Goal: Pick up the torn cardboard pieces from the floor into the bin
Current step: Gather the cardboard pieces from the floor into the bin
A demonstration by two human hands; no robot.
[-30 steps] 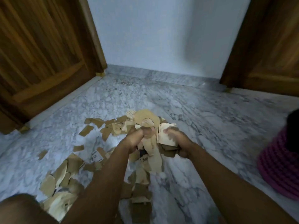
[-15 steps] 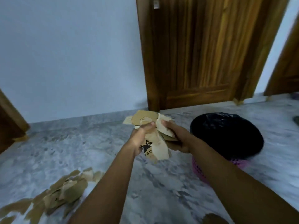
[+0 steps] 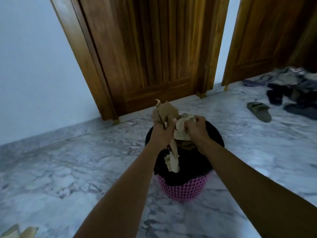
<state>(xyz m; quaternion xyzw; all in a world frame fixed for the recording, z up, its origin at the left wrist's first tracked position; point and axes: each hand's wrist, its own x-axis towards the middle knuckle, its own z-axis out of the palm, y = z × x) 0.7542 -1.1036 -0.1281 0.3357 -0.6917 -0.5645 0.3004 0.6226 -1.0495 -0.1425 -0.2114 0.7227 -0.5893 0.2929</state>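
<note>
Above the black-lined pink bin point(image 3: 181, 188), left grip point(image 3: 163, 133) and right grip point(image 3: 195, 129) — both clenched round torn cardboard pieces point(image 3: 167, 109), marble floor point(image 3: 68, 169) beneath.

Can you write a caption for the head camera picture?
Over the pink bin, the left hand and right hand grip torn cardboard pieces.

Centre: round pink perforated plastic bin point(image 3: 181, 189) on the grey marble floor point(image 3: 68, 169), before the brown panelled wooden door point(image 3: 145, 57). Above the bin's mouth: torn brown cardboard pieces point(image 3: 167, 111), gripped between left hand point(image 3: 162, 133) and right hand point(image 3: 196, 127) (one strip hangs over the opening). Far right: dark rubber sandal point(image 3: 259, 111), with a heap of dark items point(image 3: 295, 93) behind it. Lower-left corner: loose tan cardboard scraps point(image 3: 18, 231).
</note>
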